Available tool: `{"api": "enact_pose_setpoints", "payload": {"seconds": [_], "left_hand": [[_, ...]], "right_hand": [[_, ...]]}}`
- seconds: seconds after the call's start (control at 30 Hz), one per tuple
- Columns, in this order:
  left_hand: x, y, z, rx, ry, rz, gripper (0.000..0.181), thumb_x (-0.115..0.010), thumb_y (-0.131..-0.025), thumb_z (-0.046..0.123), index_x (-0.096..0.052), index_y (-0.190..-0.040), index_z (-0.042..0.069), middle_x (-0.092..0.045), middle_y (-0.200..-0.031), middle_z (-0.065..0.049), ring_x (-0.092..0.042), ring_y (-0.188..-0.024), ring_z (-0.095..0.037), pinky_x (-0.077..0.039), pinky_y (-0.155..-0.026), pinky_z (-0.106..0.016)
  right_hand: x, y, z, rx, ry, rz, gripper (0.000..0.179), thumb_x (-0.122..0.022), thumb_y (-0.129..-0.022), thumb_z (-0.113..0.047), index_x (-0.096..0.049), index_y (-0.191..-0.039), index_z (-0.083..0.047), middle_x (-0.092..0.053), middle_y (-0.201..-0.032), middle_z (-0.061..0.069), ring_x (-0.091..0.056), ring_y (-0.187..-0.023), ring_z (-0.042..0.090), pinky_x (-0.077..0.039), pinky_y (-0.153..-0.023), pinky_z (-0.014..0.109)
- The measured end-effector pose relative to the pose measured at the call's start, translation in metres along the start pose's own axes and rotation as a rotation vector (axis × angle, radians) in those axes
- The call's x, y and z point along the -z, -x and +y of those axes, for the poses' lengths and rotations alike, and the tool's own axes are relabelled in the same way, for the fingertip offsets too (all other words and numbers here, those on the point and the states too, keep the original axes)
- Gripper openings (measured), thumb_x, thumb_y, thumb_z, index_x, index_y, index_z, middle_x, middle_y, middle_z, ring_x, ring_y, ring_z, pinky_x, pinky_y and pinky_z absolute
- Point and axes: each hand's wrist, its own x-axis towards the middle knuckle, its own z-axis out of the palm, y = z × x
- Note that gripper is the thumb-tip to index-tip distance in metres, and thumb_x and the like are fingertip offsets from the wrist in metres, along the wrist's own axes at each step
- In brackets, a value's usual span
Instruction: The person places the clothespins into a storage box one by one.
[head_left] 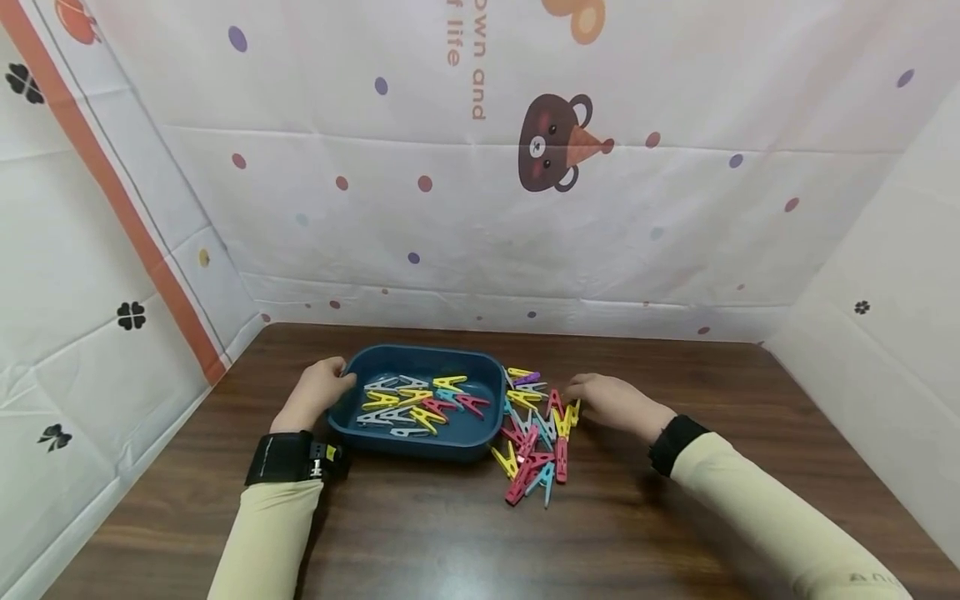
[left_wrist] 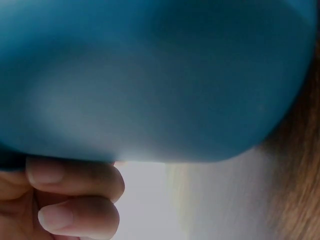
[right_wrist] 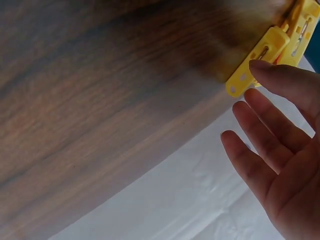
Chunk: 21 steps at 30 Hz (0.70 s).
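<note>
A dark blue plastic basin (head_left: 450,450) holds several clothespins in yellow, red, blue and grey. My left hand (head_left: 318,390) grips its left end at the rim; in the left wrist view two curled fingers (left_wrist: 82,182) lie against the blue wall. At the right side of a loose pile, my right hand (head_left: 615,402) pinches a yellow clothespin (right_wrist: 257,57). The thumb lies over it in the right wrist view, the index finger is hidden behind it, and the other fingers are spread apart. Another yellow clothespin (right_wrist: 301,32) is close beside it.
Several clothespins, including a red clothespin (head_left: 562,460) and a light blue clothespin (head_left: 547,477), lie heaped against the basin's right side on the brown wooden table (head_left: 420,533). A patterned white cloth (head_left: 420,208) hangs behind the table and along both sides.
</note>
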Motion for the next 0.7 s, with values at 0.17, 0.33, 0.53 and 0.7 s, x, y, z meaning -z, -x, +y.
{"api": "enact_pose_setpoints", "payload": {"seconds": [0.17,0.33,0.53,0.7], "left_hand": [[0.001,0.0,0.001,-0.007,0.001,0.0,0.028,-0.053,-0.101,0.014,-0.038,-0.078,0.008,-0.035,-0.07,-0.004,-0.041,-0.066,-0.02,-0.035,-0.063,-0.032],[0.002,0.0,0.002,-0.015,0.006,-0.004,0.029,-0.053,-0.101,0.014,-0.037,-0.078,0.009,-0.035,-0.07,-0.003,-0.041,-0.066,-0.019,-0.034,-0.064,-0.032],[0.004,0.0,0.002,-0.006,0.008,0.0,0.029,-0.053,-0.102,0.014,-0.038,-0.078,0.009,-0.035,-0.071,-0.004,-0.041,-0.066,-0.02,-0.035,-0.063,-0.031],[0.003,0.001,-0.002,0.0,0.006,0.0,0.029,-0.053,-0.102,0.014,-0.038,-0.078,0.008,-0.034,-0.071,-0.004,-0.041,-0.066,-0.02,-0.034,-0.064,-0.031]], "right_hand": [[0.001,-0.003,0.002,0.006,0.07,-0.013,0.022,-0.075,-0.089,-0.001,-0.076,-0.109,-0.009,-0.072,-0.112,0.013,-0.071,-0.1,0.027,-0.06,-0.084,0.041],[0.007,0.002,0.007,-0.03,0.142,-0.009,0.015,-0.077,-0.087,-0.003,-0.077,-0.101,-0.008,-0.072,-0.11,0.015,-0.071,-0.097,0.028,-0.06,-0.082,0.041],[0.045,-0.003,0.004,-0.059,0.193,0.062,0.015,-0.079,-0.083,0.002,-0.076,-0.096,-0.003,-0.074,-0.104,0.017,-0.072,-0.093,0.03,-0.06,-0.081,0.041],[0.093,-0.035,-0.027,-0.046,0.104,0.038,0.011,-0.076,-0.086,-0.001,-0.074,-0.097,-0.003,-0.074,-0.093,0.011,-0.071,-0.083,0.024,-0.06,-0.078,0.039]]}}
